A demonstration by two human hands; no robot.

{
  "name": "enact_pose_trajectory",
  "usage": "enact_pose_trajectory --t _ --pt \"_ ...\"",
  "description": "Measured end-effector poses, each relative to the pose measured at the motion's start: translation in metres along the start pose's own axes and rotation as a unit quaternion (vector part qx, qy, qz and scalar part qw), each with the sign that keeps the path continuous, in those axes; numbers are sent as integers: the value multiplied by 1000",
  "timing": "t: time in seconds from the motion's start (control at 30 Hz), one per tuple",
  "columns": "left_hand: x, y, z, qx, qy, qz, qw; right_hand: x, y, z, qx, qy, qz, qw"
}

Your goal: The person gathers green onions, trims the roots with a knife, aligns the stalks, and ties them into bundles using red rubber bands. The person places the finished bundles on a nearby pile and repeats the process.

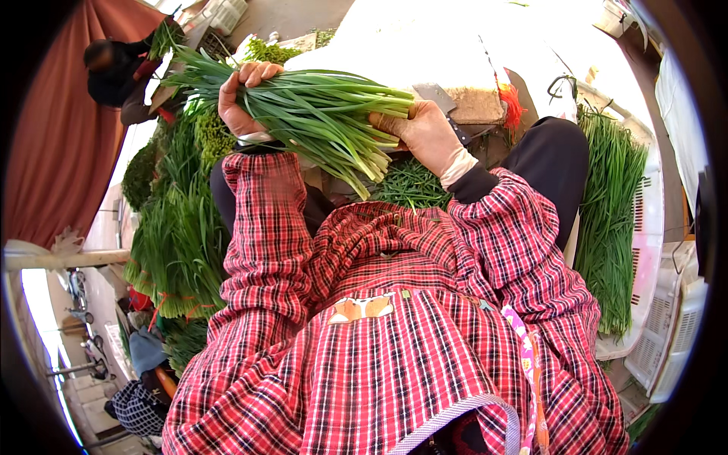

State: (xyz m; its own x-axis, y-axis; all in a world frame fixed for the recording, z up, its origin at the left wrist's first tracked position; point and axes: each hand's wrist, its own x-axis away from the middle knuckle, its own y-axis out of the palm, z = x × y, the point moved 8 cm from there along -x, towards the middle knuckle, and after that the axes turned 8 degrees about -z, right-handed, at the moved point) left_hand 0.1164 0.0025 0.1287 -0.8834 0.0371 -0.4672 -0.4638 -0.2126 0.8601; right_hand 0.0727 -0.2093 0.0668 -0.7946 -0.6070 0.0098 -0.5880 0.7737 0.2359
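Note:
A loose bundle of garlic chives lies across both hands above my lap, its green leaf tips to the left and pale cut ends to the right. My left hand, with a bracelet at the wrist, has its fingers curled around the leafy part. With thumb and fingers my right hand grips the bundle near the pale ends. Below the hands, short green leaves lie between my knees. Just beyond the right hand are a dark flat blade, partly hidden, and a worn block with red strands beside it.
Chive bundles tied with red bands are piled at my left. A white plastic crate at my right holds more chives. Another person sits at the upper left by a red curtain. White baskets stand at lower right.

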Motion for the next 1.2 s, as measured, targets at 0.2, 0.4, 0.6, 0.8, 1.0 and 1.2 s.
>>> enact_pose_trajectory --t 0.2,0.4,0.6,0.8,1.0,1.2 --pt "-7 -19 -5 -64 -24 5 998 32 -50 14 383 226 -21 895" --pt "-2 7 49 -1 93 -13 996 45 -77 -20 125 -5 50 991" --pt "-5 5 14 -10 38 -35 999 32 -3 -40 -20 -79 -138 987" --pt "-8 26 12 34 21 -73 997 20 -41 29 112 60 -18 992" --pt "-6 25 -7 -18 2 -35 999 23 -17 -47 147 -124 11 981" --pt "-4 19 -22 -45 -30 -25 998 32 -17 -46 144 -179 151 961"
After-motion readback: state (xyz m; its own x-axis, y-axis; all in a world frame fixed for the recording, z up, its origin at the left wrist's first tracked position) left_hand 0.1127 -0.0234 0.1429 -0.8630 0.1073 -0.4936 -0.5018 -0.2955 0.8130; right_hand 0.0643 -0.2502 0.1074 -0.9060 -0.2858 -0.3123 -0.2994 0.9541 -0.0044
